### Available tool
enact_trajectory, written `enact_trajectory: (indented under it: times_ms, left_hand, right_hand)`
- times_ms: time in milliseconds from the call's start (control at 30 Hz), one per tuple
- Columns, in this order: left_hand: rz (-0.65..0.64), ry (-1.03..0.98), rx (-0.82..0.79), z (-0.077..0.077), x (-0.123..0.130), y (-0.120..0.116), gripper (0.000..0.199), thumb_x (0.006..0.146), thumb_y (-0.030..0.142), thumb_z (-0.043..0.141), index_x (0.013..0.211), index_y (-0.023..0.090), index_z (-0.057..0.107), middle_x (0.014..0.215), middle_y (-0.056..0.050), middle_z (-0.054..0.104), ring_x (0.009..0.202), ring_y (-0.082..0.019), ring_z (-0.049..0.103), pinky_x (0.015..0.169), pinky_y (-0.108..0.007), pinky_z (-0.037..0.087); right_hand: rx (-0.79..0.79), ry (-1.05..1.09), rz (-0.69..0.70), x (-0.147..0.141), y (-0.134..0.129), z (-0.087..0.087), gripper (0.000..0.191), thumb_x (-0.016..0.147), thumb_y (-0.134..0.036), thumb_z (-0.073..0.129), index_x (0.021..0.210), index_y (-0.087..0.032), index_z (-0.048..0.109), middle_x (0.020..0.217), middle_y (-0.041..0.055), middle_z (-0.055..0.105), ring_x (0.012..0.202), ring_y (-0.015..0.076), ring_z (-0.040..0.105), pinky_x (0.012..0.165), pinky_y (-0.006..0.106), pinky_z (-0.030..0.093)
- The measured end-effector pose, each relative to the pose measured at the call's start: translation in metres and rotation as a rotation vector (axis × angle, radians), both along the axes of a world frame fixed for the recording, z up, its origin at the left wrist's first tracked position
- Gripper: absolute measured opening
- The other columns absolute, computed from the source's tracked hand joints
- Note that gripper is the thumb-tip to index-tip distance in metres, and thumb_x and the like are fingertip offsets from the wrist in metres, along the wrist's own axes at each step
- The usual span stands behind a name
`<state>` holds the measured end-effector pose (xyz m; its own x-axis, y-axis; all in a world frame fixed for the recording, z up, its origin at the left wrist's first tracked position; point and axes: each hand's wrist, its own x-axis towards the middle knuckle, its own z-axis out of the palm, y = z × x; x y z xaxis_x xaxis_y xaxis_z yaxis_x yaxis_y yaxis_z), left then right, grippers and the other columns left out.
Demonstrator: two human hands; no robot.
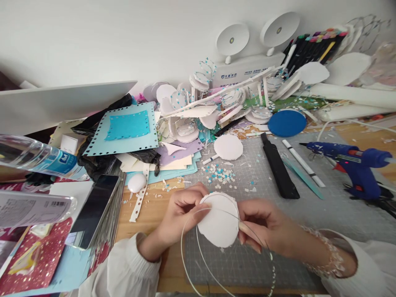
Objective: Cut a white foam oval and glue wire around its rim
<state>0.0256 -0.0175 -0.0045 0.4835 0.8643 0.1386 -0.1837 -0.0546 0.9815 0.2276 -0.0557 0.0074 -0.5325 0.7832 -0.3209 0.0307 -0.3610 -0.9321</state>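
A white foam disc (218,225) with a rough edge is held upright over the grey cutting mat (247,268). My left hand (185,210) pinches its upper left edge, thumb on the face, together with a thin looped wire (183,251). At the disc's right edge, my right hand (266,225) has its fingers closed; the wire crosses in front of them, and small beads or stars hang on its lower right part. Behind the hands lie a second white disc (228,147) and a scatter of tiny blue and white stars (219,173).
On the right are a blue glue gun (355,163), a black cutter (280,167), a white pen (303,163) and a blue lid (287,122). To the left lie a phone (94,210), a water bottle (40,156) and star-punched paper (123,128). White foam pieces crowd the back.
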Motion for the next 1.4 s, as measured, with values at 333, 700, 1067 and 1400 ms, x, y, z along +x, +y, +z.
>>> enact_trajectory:
  times_ms: [333,700,1067,1400]
  left_hand:
    - [-0.089,0.017,0.137,0.003,0.009,-0.006,0.039,0.089,0.029,0.061,0.055,0.018,0.046,0.061,-0.001,0.053,0.065,-0.013,0.047,0.065,-0.029,0.040]
    - [-0.017,-0.012,-0.001,-0.002,0.004,-0.002,0.043,0.088,0.034,0.064,0.052,0.017,0.047,0.061,0.000,0.049,0.064,-0.013,0.045,0.061,-0.029,0.037]
    - [-0.021,0.007,0.010,0.003,0.004,-0.003,0.044,0.088,0.038,0.064,0.052,0.017,0.047,0.060,-0.001,0.050,0.064,-0.013,0.045,0.060,-0.029,0.038]
    - [0.006,0.047,0.033,0.007,0.005,-0.004,0.046,0.087,0.039,0.064,0.051,0.018,0.045,0.059,-0.001,0.050,0.064,-0.014,0.046,0.060,-0.029,0.039]
  right_hand:
    - [0.098,0.049,0.123,-0.005,0.001,-0.005,0.024,0.078,-0.035,0.061,0.066,-0.018,0.048,0.058,-0.0051,0.040,0.052,0.0060,0.033,0.044,0.019,0.027]
    - [0.057,0.116,0.059,0.002,0.000,0.005,0.019,0.083,-0.036,0.060,0.078,-0.019,0.054,0.054,-0.0064,0.042,0.045,0.0065,0.035,0.043,0.020,0.027]
    - [0.013,0.137,0.070,0.002,0.000,0.008,0.015,0.082,-0.031,0.058,0.077,-0.017,0.057,0.052,-0.0066,0.042,0.044,0.0063,0.034,0.044,0.020,0.028]
    - [0.018,0.113,0.020,-0.002,-0.001,0.006,0.016,0.075,-0.029,0.065,0.070,-0.018,0.055,0.053,-0.0058,0.045,0.041,0.0046,0.034,0.039,0.018,0.027]
